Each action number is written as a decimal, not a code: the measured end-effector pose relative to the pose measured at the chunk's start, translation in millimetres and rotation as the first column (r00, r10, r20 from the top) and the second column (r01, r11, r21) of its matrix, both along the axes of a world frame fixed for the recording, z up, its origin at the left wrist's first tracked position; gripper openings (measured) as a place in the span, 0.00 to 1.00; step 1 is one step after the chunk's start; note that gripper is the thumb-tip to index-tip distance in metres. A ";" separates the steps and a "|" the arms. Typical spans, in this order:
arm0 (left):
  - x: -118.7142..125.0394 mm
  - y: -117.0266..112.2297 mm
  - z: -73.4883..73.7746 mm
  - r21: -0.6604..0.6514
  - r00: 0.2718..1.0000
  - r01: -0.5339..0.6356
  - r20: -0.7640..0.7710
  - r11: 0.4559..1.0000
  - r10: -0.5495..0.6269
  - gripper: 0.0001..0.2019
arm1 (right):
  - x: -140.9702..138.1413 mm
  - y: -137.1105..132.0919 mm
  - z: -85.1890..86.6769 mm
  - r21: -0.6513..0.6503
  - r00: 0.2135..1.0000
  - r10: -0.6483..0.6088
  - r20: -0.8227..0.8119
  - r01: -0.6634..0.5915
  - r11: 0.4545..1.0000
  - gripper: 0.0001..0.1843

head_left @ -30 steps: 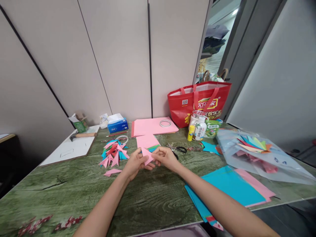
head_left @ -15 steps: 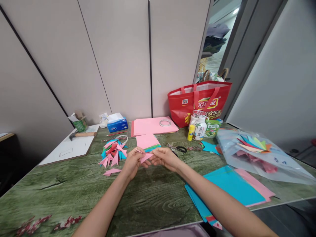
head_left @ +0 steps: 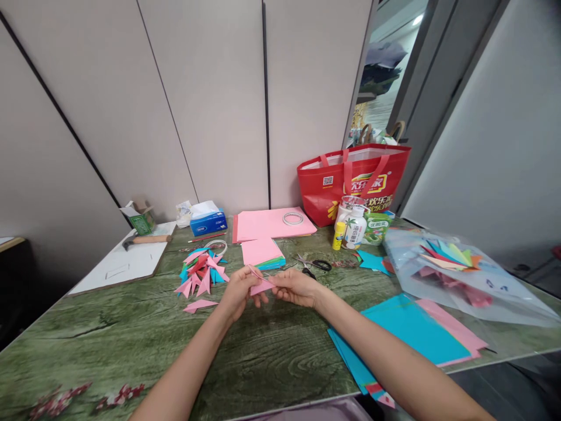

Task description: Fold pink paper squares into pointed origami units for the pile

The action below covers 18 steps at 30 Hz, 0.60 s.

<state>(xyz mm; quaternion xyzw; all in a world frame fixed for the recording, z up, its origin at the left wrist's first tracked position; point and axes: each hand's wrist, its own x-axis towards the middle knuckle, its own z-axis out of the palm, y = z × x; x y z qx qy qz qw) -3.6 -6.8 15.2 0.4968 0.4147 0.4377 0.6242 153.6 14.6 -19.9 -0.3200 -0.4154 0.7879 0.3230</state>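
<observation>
Head view: the left hand (head_left: 239, 290) and right hand (head_left: 296, 286) each have the grip pinched on the folded pink paper (head_left: 261, 285), held between them just above the bench (head_left: 263, 356). Pink square stack (head_left: 262, 251) at 12 o'clock. Scissors (head_left: 314, 266) at 1 o'clock. Folded-piece pile (head_left: 201, 272) at 10 o'clock.

Bright, even light falls from overhead, leaving only faint shadows on the table (head_left: 109, 339). A lamp (head_left: 417, 20) glares far right. Seams in the wall (head_left: 210, 105) bow toward the edges. The pink paper (head_left: 262, 285) between my left hand (head_left: 238, 290) and right hand (head_left: 298, 286) looks sharp.
</observation>
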 end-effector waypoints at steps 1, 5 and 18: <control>0.3 -0.2 0.0 -0.001 1.000 0.000 0.003 1.000 0.000 0.05 | -0.5 -1.0 1.2 0.003 1.000 -0.006 0.012 0.006 1.000 0.13; -0.1 0.2 -0.9 0.015 1.000 0.011 0.005 1.000 -0.011 0.05 | -4.0 -4.6 5.4 0.089 0.995 -0.071 0.075 0.065 0.994 0.14; 0.3 1.3 -4.6 0.087 0.997 -0.014 -0.072 0.996 0.021 0.12 | -17.5 -8.7 1.8 0.516 0.936 -0.334 0.112 0.233 0.824 0.18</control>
